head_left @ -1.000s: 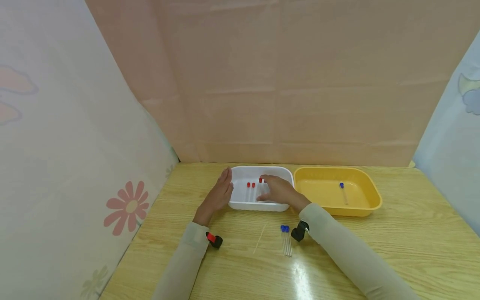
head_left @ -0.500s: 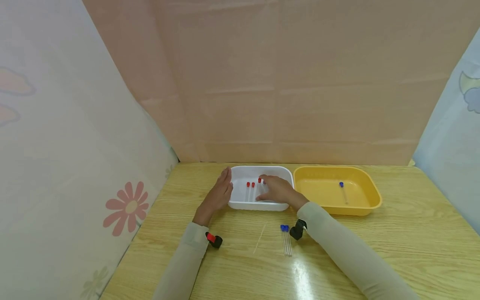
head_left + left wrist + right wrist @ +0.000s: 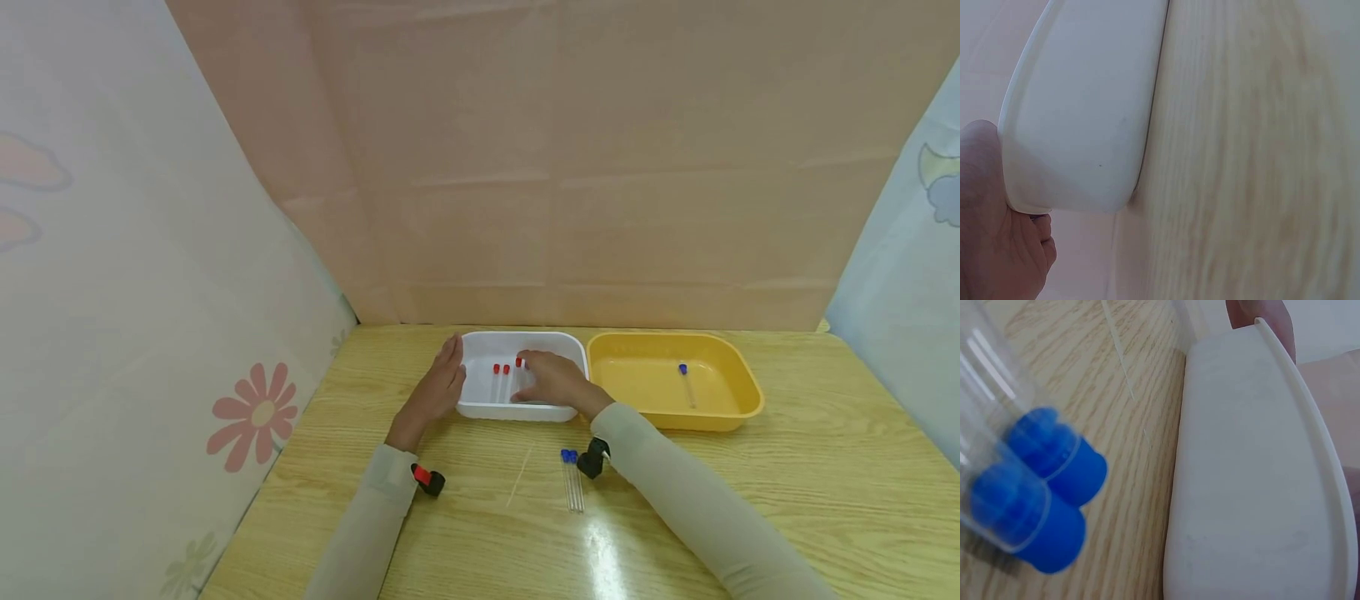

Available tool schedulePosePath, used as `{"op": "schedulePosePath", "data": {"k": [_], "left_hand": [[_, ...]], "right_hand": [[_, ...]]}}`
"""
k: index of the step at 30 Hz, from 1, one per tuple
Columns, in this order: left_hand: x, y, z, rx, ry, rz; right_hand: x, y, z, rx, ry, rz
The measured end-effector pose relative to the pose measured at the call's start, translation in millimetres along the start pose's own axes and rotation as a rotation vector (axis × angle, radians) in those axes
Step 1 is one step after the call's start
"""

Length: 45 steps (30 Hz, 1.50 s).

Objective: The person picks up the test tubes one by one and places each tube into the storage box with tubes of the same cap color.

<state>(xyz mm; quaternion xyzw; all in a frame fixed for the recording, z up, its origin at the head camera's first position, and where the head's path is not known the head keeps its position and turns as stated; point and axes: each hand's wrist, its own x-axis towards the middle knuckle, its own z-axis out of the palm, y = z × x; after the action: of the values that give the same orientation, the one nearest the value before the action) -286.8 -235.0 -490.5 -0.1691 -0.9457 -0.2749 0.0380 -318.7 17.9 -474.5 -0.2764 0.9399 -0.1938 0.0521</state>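
Note:
My left hand [image 3: 440, 383] lies along the left end of the white tray [image 3: 480, 412], fingers straight. In the left wrist view its thumb [image 3: 979, 147] is at the tray's rim. My right hand [image 3: 553, 379] reaches over the near rim into the tray. Its curled fingers and thumb hold a test tube with a red cap [image 3: 518, 362], fingertips at the cap and thumb near the other end. The palm side is hidden in the head view. Left of it in the tray lie two other red-capped test tubes [image 3: 501, 385], side by side.
A yellow tray [image 3: 752, 408] adjoins the white one on the right, holding one blue-capped test tube [image 3: 687, 387]. On the wooden table [image 3: 480, 542] in front lie two blue-capped test tubes [image 3: 573, 483], below my right wrist. A thin pale line [image 3: 519, 475] shows left of them.
My right hand and the red-capped test tube at its fingertips have shifted slightly left, towards the other two tubes. The left hand stays in place.

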Motion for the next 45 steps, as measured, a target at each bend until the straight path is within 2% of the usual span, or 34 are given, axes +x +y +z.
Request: {"op": "schedulePosePath", "data": {"k": [6,13,23,45], "left_hand": [[-0.4,0.0,0.4,0.0,0.0,-0.017],[-0.7,0.0,1.3,0.01,0.009,-0.009],[-0.3,-2.0,2.1,0.005,0.004,-0.021],[-1.6,-1.0,0.2,-0.006,-0.013,-0.022]], "right_hand": [[1.9,-0.6,1.1,-0.008,-0.001,0.01],[4.6,1.4,4.5,-0.005,0.002,0.026],[2.9,0.5,5.9,-0.093,0.03,-0.037],[1.5,-0.3,6.8,-0.118,0.02,-0.038]]}}
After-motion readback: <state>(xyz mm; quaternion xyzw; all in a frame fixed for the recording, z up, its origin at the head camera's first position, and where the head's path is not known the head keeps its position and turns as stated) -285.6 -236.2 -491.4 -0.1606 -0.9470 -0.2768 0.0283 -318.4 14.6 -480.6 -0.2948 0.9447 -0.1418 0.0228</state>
